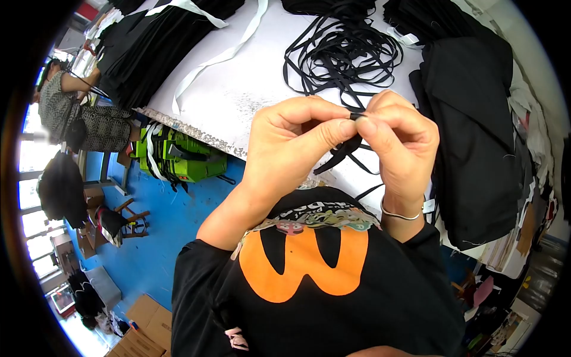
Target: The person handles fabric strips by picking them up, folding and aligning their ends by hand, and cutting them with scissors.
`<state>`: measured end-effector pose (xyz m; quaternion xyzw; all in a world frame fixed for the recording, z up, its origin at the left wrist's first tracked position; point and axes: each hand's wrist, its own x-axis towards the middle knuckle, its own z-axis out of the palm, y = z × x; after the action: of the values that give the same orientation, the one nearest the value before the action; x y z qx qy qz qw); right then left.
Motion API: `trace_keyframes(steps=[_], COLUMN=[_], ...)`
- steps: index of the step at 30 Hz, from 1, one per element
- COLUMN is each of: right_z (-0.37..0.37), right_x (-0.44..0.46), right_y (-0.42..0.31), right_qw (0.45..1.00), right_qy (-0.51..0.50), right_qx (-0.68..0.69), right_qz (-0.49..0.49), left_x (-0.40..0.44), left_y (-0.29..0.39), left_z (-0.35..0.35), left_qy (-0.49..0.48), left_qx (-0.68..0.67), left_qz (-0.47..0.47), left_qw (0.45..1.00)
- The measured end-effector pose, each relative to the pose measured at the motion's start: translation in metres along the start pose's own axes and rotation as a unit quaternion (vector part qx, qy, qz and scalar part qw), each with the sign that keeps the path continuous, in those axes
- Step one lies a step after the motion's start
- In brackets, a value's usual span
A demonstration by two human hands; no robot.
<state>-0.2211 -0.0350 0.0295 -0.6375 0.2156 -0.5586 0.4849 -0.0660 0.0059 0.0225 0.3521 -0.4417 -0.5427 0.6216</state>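
Both hands are raised over the near edge of a white-topped table (220, 98), their fingertips almost meeting. The left hand (282, 140) pinches a narrow, flat black fabric strip (340, 156) between thumb and index finger, and the right hand (404, 134) grips it the same way from the other side, its remaining fingers curled in. A short piece of the strip shows in the small gap between the two thumb tips; below this, a dark length hangs under the fingers, slanting to the left and near. Whether it is knotted or folded at the pinch is too small to tell. A thin, silver-coloured metal bracelet (404, 216) rings the right wrist. Just beyond the fingers, on the far side of the table, lies a loose tangle of narrow black strips (372, 56). To the right of the right hand rests a large folded heap of black cloth (473, 143). At the far left of the table stands a thick stack of black fabric pieces (148, 53), with a long white ribbon (223, 58) winding between it and the tangle. Below the table's left edge, a bright green box-shaped container (199, 166) sits on the blue floor (157, 256).
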Motion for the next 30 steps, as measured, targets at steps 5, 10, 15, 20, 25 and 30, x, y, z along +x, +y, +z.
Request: trace_keyframes(steps=[5,10,15,20,25,30], right_z=[0.005,-0.017,-0.075,-0.110,-0.048,0.002], right_x=[0.011,0.061,0.116,0.128,0.085,0.041], right_y=[-0.003,-0.014,-0.036,-0.036,-0.015,0.002], right_qw=[0.998,0.980,0.954,0.949,0.970,0.990], right_qy=[0.059,0.186,0.221,0.240,0.227,0.126], right_qx=[0.000,0.029,0.149,0.092,-0.019,-0.031], right_qz=[0.024,-0.062,-0.135,-0.182,-0.085,-0.050], left_x=[0.009,0.018,-0.011,-0.034,0.005,0.021], left_y=[-0.027,-0.067,-0.114,-0.123,-0.046,0.012], left_z=[0.002,-0.037,-0.097,-0.147,-0.089,-0.031], left_qy=[-0.031,-0.177,-0.160,-0.092,0.022,0.023], left_qx=[0.045,0.414,0.673,0.781,0.464,0.257], left_qz=[0.065,0.129,0.163,0.132,0.188,0.212], left_qw=[0.996,0.883,0.704,0.603,0.866,0.943])
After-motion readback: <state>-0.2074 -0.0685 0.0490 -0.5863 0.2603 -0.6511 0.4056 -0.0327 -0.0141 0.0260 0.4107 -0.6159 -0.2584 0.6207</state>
